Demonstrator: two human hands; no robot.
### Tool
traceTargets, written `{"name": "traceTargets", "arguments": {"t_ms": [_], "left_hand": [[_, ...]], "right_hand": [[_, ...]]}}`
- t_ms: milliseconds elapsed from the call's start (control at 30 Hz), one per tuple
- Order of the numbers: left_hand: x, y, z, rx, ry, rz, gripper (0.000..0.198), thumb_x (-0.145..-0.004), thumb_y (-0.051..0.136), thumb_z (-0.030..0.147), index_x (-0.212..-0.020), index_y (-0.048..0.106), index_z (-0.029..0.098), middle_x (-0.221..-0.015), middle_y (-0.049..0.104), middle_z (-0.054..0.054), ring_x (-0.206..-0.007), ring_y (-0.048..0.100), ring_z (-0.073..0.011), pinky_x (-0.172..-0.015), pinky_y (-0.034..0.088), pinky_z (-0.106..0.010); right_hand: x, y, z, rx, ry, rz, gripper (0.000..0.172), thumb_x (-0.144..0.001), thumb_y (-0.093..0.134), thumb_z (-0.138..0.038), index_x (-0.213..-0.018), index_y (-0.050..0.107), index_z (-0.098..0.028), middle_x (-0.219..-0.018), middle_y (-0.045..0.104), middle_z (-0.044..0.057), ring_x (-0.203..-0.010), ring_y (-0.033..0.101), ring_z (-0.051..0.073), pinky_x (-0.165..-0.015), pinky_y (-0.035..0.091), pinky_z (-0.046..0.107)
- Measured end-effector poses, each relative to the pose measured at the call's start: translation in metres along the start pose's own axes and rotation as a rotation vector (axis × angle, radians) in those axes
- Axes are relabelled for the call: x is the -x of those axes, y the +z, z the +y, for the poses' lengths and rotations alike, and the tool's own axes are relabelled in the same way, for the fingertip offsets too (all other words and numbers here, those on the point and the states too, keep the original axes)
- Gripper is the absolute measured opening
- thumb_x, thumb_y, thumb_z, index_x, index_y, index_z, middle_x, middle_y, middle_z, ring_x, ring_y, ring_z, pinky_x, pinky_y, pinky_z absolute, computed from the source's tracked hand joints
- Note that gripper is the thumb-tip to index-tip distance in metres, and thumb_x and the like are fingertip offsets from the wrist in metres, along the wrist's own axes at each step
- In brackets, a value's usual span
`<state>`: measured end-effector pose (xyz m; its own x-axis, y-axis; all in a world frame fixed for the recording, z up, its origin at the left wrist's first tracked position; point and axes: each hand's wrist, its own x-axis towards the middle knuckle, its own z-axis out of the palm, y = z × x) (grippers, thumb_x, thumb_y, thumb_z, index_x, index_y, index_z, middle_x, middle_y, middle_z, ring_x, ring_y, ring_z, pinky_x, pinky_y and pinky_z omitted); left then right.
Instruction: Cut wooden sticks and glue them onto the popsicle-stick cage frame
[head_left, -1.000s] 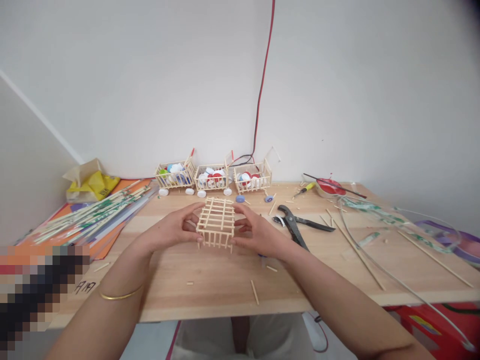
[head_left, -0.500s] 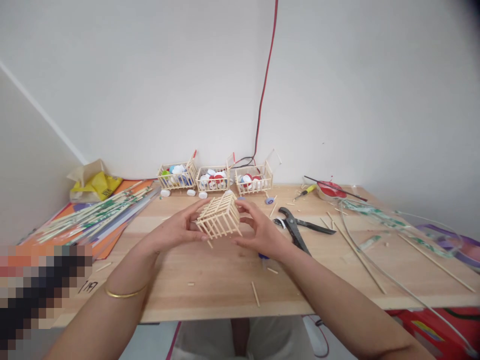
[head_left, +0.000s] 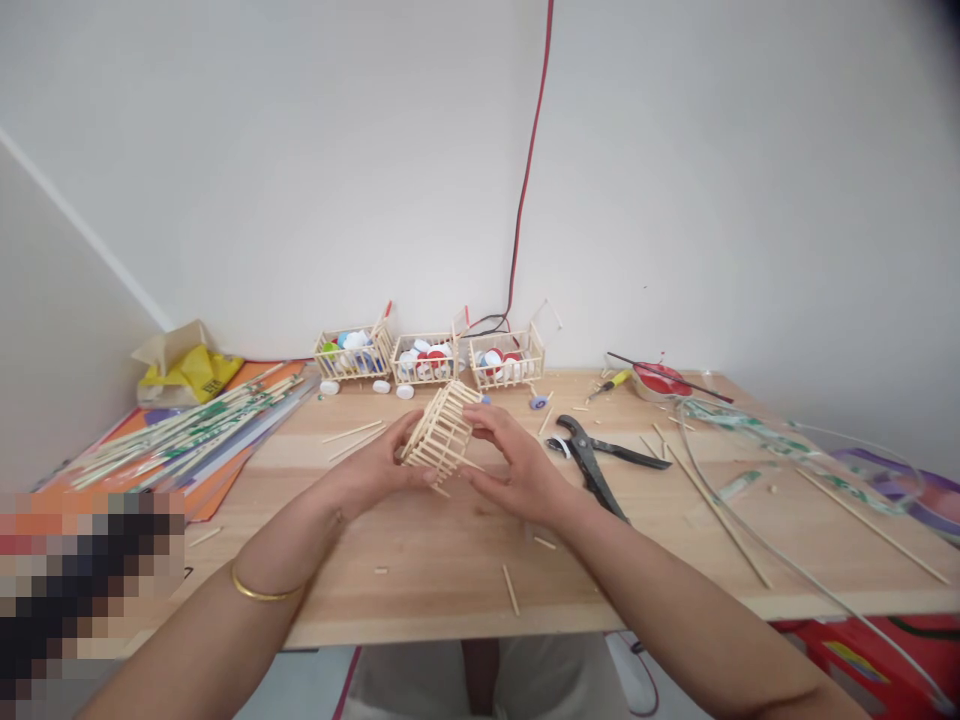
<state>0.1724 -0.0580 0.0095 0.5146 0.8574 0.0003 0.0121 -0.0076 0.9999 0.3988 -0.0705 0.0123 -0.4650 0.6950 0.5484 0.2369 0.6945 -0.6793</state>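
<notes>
Between my two hands, a small basket frame of thin wooden sticks is held tilted above the table. My left hand grips its left side, thumb at the lower edge and fingers partly hidden behind it. On the other side, my right hand has its fingertips and thumb closed on the frame's right edge. Behind it stand three little stick carts: the left cart, the middle cart and the right cart, each holding coloured bottle caps.
Black-handled pliers lie right of my hands. Bundled sticks rest on orange sheets at the left, near a yellow bag. A red bowl and a yellow-handled tool sit at the back right. Loose sticks are scattered about.
The stick frame has been turned in my hands, so its slats now slant more steeply. My left hand has shifted slightly right, uncovering loose sticks on the table.
</notes>
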Motion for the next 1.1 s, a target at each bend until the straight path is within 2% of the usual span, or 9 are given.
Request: {"name": "traceTargets", "arguments": {"t_ms": [100, 233, 433, 533, 600, 700, 833, 967, 1100], "left_hand": [[0.004, 0.003, 0.003, 0.181, -0.085, 0.008, 0.088, -0.066, 0.079, 0.046, -0.140, 0.034, 0.028, -0.147, 0.038, -0.012, -0.126, 0.046, -0.0315, -0.092, 0.049, -0.041], [0.007, 0.005, 0.009, 0.319, -0.188, -0.021, 0.078, -0.071, 0.072, 0.055, -0.137, 0.037, 0.031, -0.132, 0.052, -0.011, -0.108, 0.059, -0.0271, -0.083, 0.053, -0.039], [0.006, 0.012, 0.013, 0.396, -0.234, 0.084, 0.057, -0.082, 0.067, 0.039, -0.133, 0.043, 0.032, -0.119, 0.060, -0.009, -0.091, 0.064, -0.0227, -0.073, 0.055, -0.038], [0.005, 0.014, 0.012, 0.526, -0.178, 0.048, 0.050, -0.083, 0.064, 0.041, -0.129, 0.049, 0.028, -0.119, 0.062, -0.009, -0.096, 0.063, -0.0246, -0.077, 0.055, -0.040], [0.003, 0.014, 0.011, 0.648, -0.111, -0.005, 0.050, -0.082, 0.062, 0.047, -0.125, 0.054, 0.024, -0.118, 0.063, -0.010, -0.103, 0.062, -0.0267, -0.083, 0.053, -0.042], [0.003, 0.013, 0.012, 0.802, -0.001, -0.062, 0.055, -0.080, 0.061, 0.054, -0.125, 0.054, 0.022, -0.120, 0.063, -0.010, -0.112, 0.058, -0.0304, -0.090, 0.049, -0.048], [0.005, 0.015, 0.014, 0.878, 0.084, -0.080, 0.063, -0.078, 0.059, 0.060, -0.128, 0.051, 0.023, -0.125, 0.061, -0.012, -0.118, 0.054, -0.0331, -0.092, 0.047, -0.051], [0.007, 0.017, 0.012, 0.894, 0.099, -0.083, 0.071, -0.076, 0.056, 0.067, -0.131, 0.049, 0.023, -0.129, 0.058, -0.012, -0.119, 0.053, -0.0342, -0.090, 0.048, -0.047], [0.007, 0.021, 0.010, 0.887, 0.100, -0.097, 0.080, -0.073, 0.057, 0.071, -0.135, 0.044, 0.023, -0.131, 0.056, -0.013, -0.122, 0.050, -0.0355, -0.089, 0.048, -0.046]], "right_hand": [[0.000, 0.000, 0.001, 0.000, -0.005, -0.004, 0.057, -0.083, 0.060, -0.020, -0.135, 0.037, -0.027, -0.136, 0.045, 0.010, -0.127, 0.045, 0.023, -0.106, 0.043, 0.040], [0.000, 0.000, 0.003, 0.041, -0.035, -0.031, 0.058, -0.082, 0.060, -0.019, -0.135, 0.037, -0.026, -0.136, 0.046, 0.011, -0.127, 0.044, 0.023, -0.106, 0.043, 0.042], [-0.003, -0.001, -0.002, 0.041, -0.094, -0.027, 0.064, -0.081, 0.063, -0.018, -0.138, 0.034, -0.024, -0.135, 0.046, 0.012, -0.126, 0.045, 0.023, -0.104, 0.043, 0.042], [-0.004, -0.007, -0.006, 0.039, -0.096, 0.029, 0.075, -0.075, 0.073, -0.027, -0.138, 0.033, -0.025, -0.141, 0.039, 0.013, -0.133, 0.037, 0.026, -0.105, 0.040, 0.045], [-0.004, -0.012, -0.008, 0.050, -0.061, 0.088, 0.078, -0.072, 0.076, -0.030, -0.137, 0.034, -0.025, -0.140, 0.040, 0.013, -0.129, 0.041, 0.027, -0.100, 0.044, 0.043], [-0.002, -0.015, -0.008, 0.094, -0.007, 0.095, 0.067, -0.072, 0.076, -0.029, -0.130, 0.043, -0.025, -0.118, 0.055, 0.010, -0.100, 0.055, 0.021, -0.081, 0.049, 0.036], [-0.002, -0.006, -0.008, 0.085, -0.012, 0.053, 0.049, -0.074, 0.073, -0.023, -0.119, 0.053, -0.024, -0.097, 0.055, 0.004, -0.073, 0.051, 0.013, -0.067, 0.047, 0.029], [-0.002, 0.008, -0.011, 0.041, 0.010, 0.105, 0.032, -0.078, 0.070, -0.022, -0.109, 0.061, -0.024, -0.099, 0.049, 0.004, -0.070, 0.048, 0.011, -0.067, 0.049, 0.028], [-0.001, 0.017, -0.010, -0.003, -0.067, 0.163, 0.036, -0.078, 0.072, -0.027, -0.113, 0.061, -0.026, -0.103, 0.046, 0.005, -0.079, 0.052, 0.013, -0.069, 0.051, 0.029]]}}
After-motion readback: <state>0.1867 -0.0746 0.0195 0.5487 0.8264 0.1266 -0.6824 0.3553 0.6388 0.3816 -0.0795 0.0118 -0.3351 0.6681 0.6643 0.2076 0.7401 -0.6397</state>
